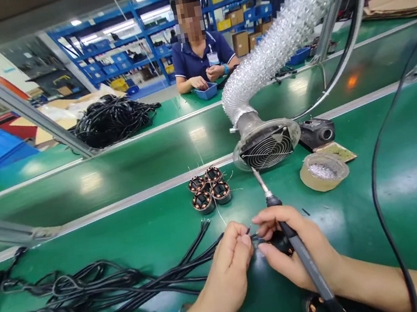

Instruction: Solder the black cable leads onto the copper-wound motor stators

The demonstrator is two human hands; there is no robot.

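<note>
My left hand [232, 261] is closed in a pinch on the end of a black cable [205, 256]; a thin wire end shows past the fingertips. Beside it, my right hand [298, 242] has a soldering iron [302, 249] lying across its palm, with the metal tip pointing away toward the fume hood. The right thumb and fingers reach toward the wire. A dark round part, mostly hidden, sits under those fingers. Close to the right wrist is a copper-wound motor stator [313, 311], partly covered by the iron's handle.
Several stators [202, 202] stand together ahead. A fume hood [268, 146] hangs on a silver duct [273, 44]. Right of it are a round tub [323, 171] and a black iron holder [316, 132]. Black cables [77, 305] pile up at left. A co-worker [200, 56] sits opposite.
</note>
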